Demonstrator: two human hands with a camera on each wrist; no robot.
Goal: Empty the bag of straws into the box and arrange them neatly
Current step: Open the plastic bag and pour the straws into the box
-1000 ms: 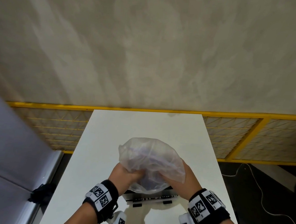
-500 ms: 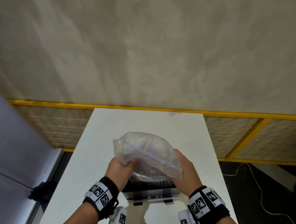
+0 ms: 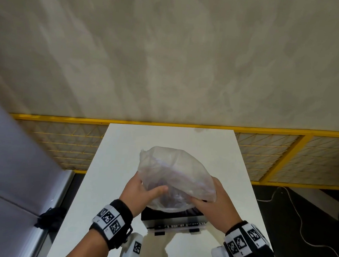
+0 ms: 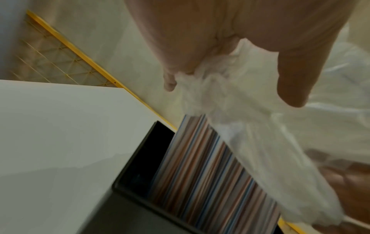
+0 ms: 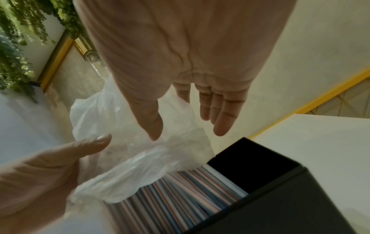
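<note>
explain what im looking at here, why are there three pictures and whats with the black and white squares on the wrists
No robot here: a person works with two bare hands, and three cameras record at once. One sits on the head, looking down at both hands. The wristbands with printed squares each carry a camera that looks along the hand.

On the white table stands a dark box. The left hand and right hand hold a thin clear plastic bag over it. In the wrist views, striped straws already lie side by side in the box, partly under the bag. The left hand grips the crumpled plastic; the right hand's fingers look fairly straight against it.
</note>
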